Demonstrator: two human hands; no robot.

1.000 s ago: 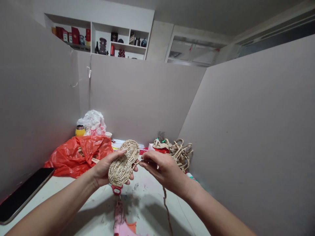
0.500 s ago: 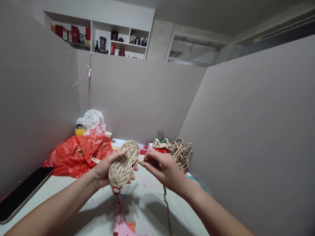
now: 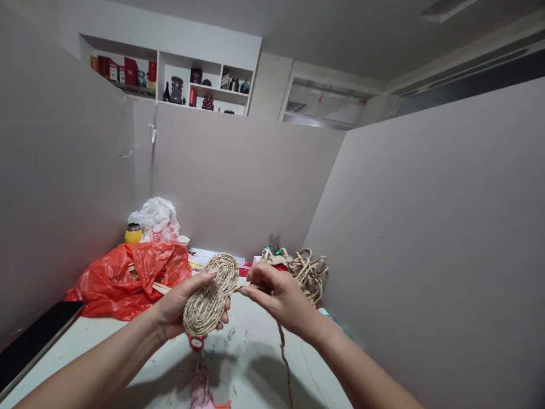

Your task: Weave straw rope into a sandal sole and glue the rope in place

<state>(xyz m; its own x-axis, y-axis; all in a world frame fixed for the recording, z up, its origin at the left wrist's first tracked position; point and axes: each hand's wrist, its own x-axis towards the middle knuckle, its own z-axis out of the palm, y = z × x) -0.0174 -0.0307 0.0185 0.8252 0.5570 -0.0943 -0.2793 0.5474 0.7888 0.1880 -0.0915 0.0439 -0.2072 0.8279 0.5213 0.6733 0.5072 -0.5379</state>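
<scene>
My left hand [image 3: 172, 309] is closed around a coiled straw-rope sole [image 3: 210, 298], thumb on top and fingers underneath. The sole is an oval with a narrowed waist, wound from braided natural-coloured cord. From its right edge a loose length of the rope [image 3: 283, 346] runs to my right hand [image 3: 281, 292], which pinches it between thumb and fingers. Below that hand the rope hangs down toward the table's near edge. Under the sole, the red handle of what look like scissors [image 3: 196, 342] shows in part. A pink glue gun [image 3: 201, 389] lies nearer, cut off by the frame's bottom.
A heap of the same rope [image 3: 310, 272] lies at the back right. At the left are a red plastic bag [image 3: 110, 284] with sticks, a white bag [image 3: 157, 218], a yellow jar [image 3: 133, 233] and a black phone [image 3: 36, 343]. Grey partitions [image 3: 230, 182] enclose the white table [image 3: 247, 363].
The view has tilted up slightly, so the scene sits lower. Both hands keep the same holds; the stretch of rope between sole and right hand shows a little longer.
</scene>
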